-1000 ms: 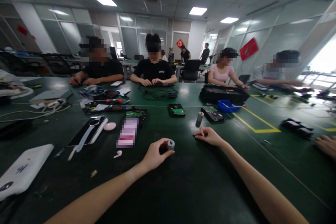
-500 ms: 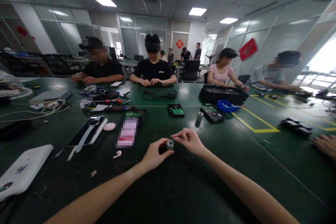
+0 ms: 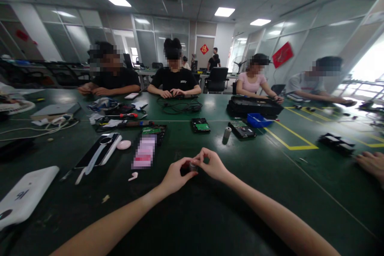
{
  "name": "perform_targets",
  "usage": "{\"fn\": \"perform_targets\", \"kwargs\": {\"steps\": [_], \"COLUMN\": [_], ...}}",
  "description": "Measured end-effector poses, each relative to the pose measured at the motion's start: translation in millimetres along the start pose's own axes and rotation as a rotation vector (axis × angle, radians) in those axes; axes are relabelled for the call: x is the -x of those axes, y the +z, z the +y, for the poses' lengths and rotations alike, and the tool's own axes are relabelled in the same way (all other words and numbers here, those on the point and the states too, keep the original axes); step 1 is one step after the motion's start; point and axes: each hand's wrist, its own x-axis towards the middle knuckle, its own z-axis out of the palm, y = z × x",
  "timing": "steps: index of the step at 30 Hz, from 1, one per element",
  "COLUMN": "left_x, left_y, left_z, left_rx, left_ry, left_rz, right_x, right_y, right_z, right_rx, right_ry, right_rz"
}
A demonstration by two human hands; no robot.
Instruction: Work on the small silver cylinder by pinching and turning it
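Between the thumb and fingers of my left hand [image 3: 175, 176] stands a small grey metal cylinder [image 3: 193, 167], held upright low over the dark green tabletop. My right hand [image 3: 213, 164] is closed in a pinch at the cylinder's top. Its fingertips hide most of the top face, and whatever they pinch cannot be made out. A similar metal cylinder [image 3: 227, 132] stands on the table beyond my right hand. Two opened hard drives, one with a green board [image 3: 201, 125] and one dark [image 3: 241, 129], lie near it.
Left of my hands lie a phone with a lit screen [image 3: 145, 152], a white earbud [image 3: 133, 176], a wristwatch [image 3: 97, 154] and a white power bank [image 3: 27, 198]. A blue tray [image 3: 259, 120] and a black housing [image 3: 255, 107] are farther right. Several people sit across the table.
My right hand has moved left and its pinched fingertips now meet the cylinder's top, covering it. My left hand keeps its hold in nearly the same place.
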Motion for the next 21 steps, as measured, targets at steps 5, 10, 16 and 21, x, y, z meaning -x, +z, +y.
{"fn": "perform_targets", "kwargs": {"steps": [5, 10, 16, 21], "left_x": [0, 1, 1, 1], "left_y": [0, 0, -1, -3], "left_z": [0, 0, 2, 5], "left_rx": [-0.005, 0.011, 0.010, 0.020], "left_ry": [-0.016, -0.005, -0.003, -0.014], "left_rz": [0.013, 0.010, 0.015, 0.007], "right_x": [-3, 4, 1, -11], "right_y": [-9, -6, 0, -63], "right_z": [-6, -10, -6, 5], "right_rx": [0.022, 0.000, -0.099, -0.028], "right_ry": [0.001, -0.036, 0.028, 0.051], "right_rz": [0.169, -0.039, 0.009, -0.023]}}
